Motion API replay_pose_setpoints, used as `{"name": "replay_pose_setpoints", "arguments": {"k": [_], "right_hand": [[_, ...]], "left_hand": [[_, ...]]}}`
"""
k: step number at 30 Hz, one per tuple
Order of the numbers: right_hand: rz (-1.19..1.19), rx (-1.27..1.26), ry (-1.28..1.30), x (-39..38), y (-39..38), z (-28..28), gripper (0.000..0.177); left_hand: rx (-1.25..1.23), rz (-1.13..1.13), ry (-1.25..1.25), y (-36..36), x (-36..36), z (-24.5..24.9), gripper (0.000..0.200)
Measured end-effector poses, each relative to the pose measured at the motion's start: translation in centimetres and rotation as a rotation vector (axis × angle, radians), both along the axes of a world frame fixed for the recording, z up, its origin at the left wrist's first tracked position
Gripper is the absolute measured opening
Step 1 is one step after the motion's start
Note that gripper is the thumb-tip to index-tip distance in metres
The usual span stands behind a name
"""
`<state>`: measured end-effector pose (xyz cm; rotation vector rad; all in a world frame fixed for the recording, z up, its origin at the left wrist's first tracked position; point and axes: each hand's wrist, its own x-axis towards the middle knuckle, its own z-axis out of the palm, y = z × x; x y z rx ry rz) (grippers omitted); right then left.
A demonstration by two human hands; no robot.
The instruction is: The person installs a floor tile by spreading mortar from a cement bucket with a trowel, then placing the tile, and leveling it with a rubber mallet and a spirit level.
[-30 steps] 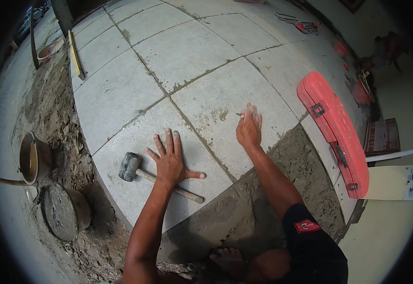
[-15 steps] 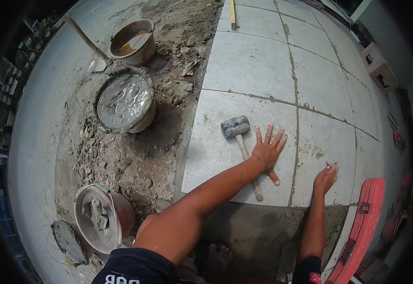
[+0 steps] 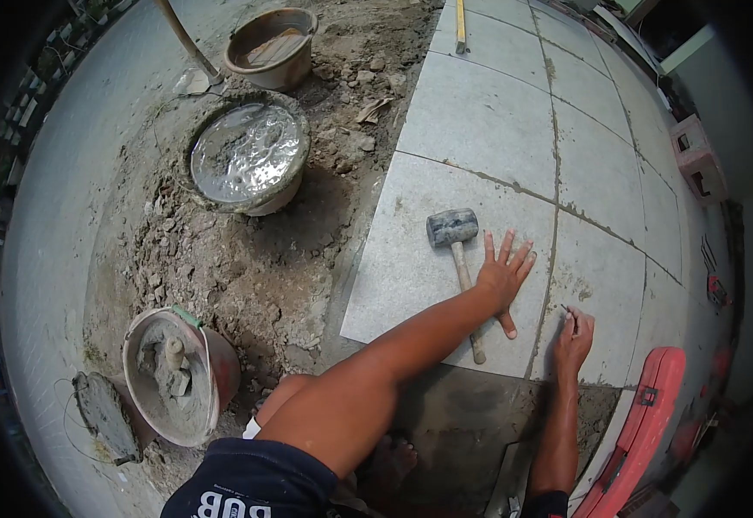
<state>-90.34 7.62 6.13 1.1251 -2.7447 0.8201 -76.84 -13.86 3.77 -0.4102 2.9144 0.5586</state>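
My left hand (image 3: 504,281) lies flat on a large grey tile (image 3: 471,186), fingers spread. A rubber mallet (image 3: 452,228) with a black head and pale wooden handle rests beside it, the handle running under my left forearm. My right hand (image 3: 573,341) is closed in a pinch over the neighbouring tile (image 3: 605,259), close to the mortar-smeared joint. Between its fingertips a thin dark nail-like piece (image 3: 565,306) sticks out, too small to name surely.
Left of the tiles stand a bucket of wet cement (image 3: 251,155), a basin (image 3: 271,47) and a bucket with a trowel (image 3: 173,367). A red case (image 3: 635,432) lies at right. A yellow level (image 3: 461,26) lies on the far tiles.
My right hand has shifted left, nearer the joint between the tiles, still pinching the small piece. My left hand stays flat on its tile. The view has turned slightly.
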Motion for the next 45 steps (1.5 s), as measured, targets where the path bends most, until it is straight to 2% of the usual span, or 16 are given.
{"name": "replay_pose_setpoints", "arguments": {"k": [2,3,6,12,16,18,20,22,24,27,29,33,35,39,41,45], "right_hand": [[0.099,-0.021,-0.109,0.9,-0.9,0.3,0.023],[0.099,-0.018,-0.107,1.5,-1.2,0.4,0.023],[0.039,-0.066,-0.376,3.4,-2.1,0.3,0.025],[0.130,-0.048,-0.276,7.3,-1.9,2.9,0.025],[0.136,-0.063,-0.360,8.1,-0.1,2.5,0.024],[0.098,-0.004,-0.531,10.0,1.0,3.9,0.023],[0.214,0.112,-0.630,12.7,2.3,5.9,0.023],[0.319,0.234,-0.878,15.9,3.7,7.1,0.022],[0.595,0.407,-0.979,18.3,5.3,7.1,0.024],[0.688,0.464,-1.125,21.9,7.9,6.3,0.022],[0.786,0.627,-1.171,23.6,9.5,5.2,0.020],[0.866,0.759,-1.095,25.9,13.5,1.3,0.020],[0.845,0.892,-1.067,26.3,14.1,1.2,0.027],[0.822,0.925,-0.935,24.5,12.6,2.1,0.033],[0.757,0.885,-0.871,22.0,9.1,4.5,0.039],[0.647,0.541,-0.600,20.1,4.7,4.7,0.033]], "left_hand": [[0.001,-0.002,0.005,0.0,0.0,0.0,0.171],[-0.002,0.001,0.004,0.0,0.0,0.0,0.171],[-0.001,0.009,-0.005,0.0,0.0,0.0,0.171],[-0.005,-0.010,0.011,0.2,-0.3,-0.1,0.171],[-0.021,0.011,0.018,0.2,-0.3,-0.3,0.172],[-0.028,0.009,-0.001,0.0,-0.1,-0.1,0.172],[-0.038,0.012,-0.011,0.3,-0.4,0.0,0.172],[-0.060,0.006,-0.010,0.5,-0.6,0.0,0.174],[-0.095,0.003,-0.065,0.7,-0.8,0.8,0.173],[-0.111,-0.008,-0.064,0.8,-1.0,0.5,0.176],[-0.116,-0.021,-0.068,1.0,-1.1,0.3,0.176],[-0.129,-0.008,-0.066,1.1,-1.1,0.2,0.176],[-0.130,-0.004,-0.069,1.1,-1.1,0.6,0.176],[-0.163,-0.006,-0.094,1.2,-1.1,0.9,0.176],[-0.165,-0.009,-0.098,1.3,-1.2,0.7,0.176],[-0.146,-0.007,-0.051,1.4,-1.4,0.2,0.177]]}}
